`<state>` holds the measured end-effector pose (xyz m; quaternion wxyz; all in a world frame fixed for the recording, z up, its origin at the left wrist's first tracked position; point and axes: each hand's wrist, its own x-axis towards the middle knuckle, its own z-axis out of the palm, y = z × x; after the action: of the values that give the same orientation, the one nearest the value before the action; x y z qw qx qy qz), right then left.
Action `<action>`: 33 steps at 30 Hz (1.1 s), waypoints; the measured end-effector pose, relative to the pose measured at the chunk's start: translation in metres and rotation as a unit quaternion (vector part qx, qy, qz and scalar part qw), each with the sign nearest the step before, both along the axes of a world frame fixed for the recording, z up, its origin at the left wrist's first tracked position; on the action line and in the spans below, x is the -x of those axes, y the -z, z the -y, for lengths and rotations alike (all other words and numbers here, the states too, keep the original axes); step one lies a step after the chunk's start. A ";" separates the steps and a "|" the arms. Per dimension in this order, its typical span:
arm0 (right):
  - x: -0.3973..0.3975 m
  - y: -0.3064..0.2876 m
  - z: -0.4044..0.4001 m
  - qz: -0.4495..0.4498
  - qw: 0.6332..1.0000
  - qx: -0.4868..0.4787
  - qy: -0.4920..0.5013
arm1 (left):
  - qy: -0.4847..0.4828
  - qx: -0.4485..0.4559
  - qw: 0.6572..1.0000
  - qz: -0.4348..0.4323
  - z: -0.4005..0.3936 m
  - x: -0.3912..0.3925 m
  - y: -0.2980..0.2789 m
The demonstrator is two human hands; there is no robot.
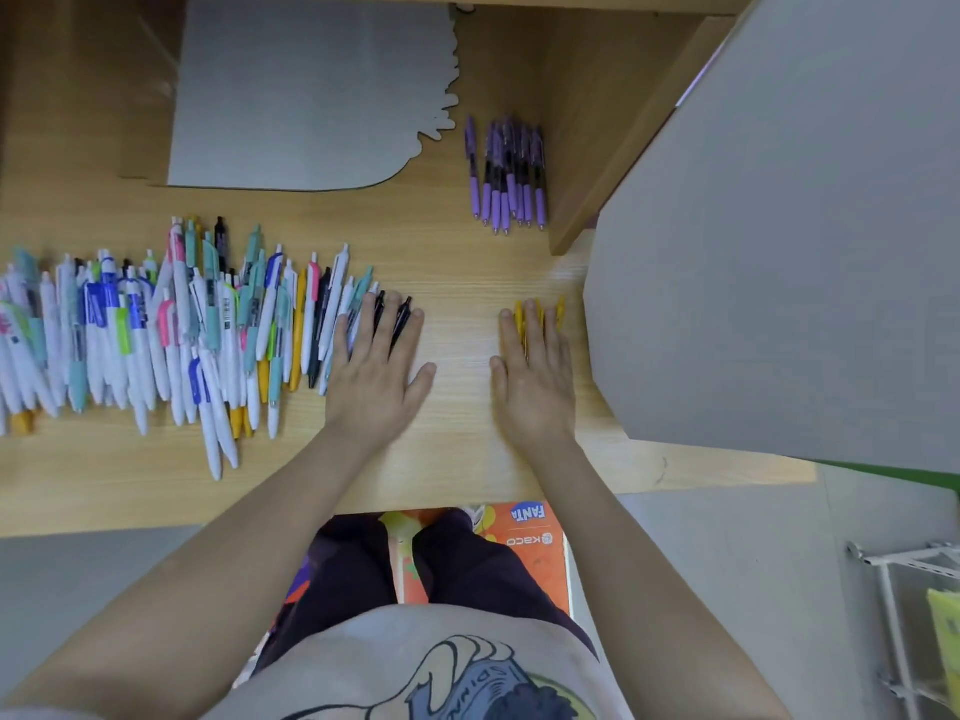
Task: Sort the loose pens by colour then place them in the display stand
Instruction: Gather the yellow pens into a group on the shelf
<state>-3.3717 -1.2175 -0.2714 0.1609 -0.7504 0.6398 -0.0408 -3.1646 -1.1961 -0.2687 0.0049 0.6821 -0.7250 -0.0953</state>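
Both hands flat, palms down on the wooden desk (pixel 457 459), gripping nothing.

Left hand (pixel 376 366): fingers straight and spread, pressing on black pens (pixel 400 319) at the edge of the mixed loose pen pile (pixel 156 330) to its left. Right hand (pixel 535 371): fingers straight, lying on yellow pens (pixel 540 311). Purple pens (pixel 506 174) grouped well beyond the right hand's fingertips.

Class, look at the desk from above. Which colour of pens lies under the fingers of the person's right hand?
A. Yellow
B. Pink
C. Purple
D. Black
A. The right hand lies flat on the desk with yellow pens showing between and beyond its fingers; the purple pens sit apart, farther back on the desk.
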 end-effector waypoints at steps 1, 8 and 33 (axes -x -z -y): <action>0.003 -0.001 0.000 -0.001 1.000 0.004 0.006 | 0.002 -0.003 1.000 0.010 0.000 0.000 0.001; 0.018 -0.010 0.000 0.006 0.999 -0.003 0.039 | 0.003 -0.030 1.000 0.006 0.000 -0.002 -0.005; -0.206 -0.061 0.084 -0.090 0.963 -0.172 -0.185 | -0.039 0.009 0.999 -0.032 -0.004 -0.179 -0.024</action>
<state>-3.1659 -1.3020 -0.2107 0.2338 -0.8174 0.4990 0.1676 -2.9855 -1.1925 -0.2443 0.0380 0.7060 -0.6984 -0.1109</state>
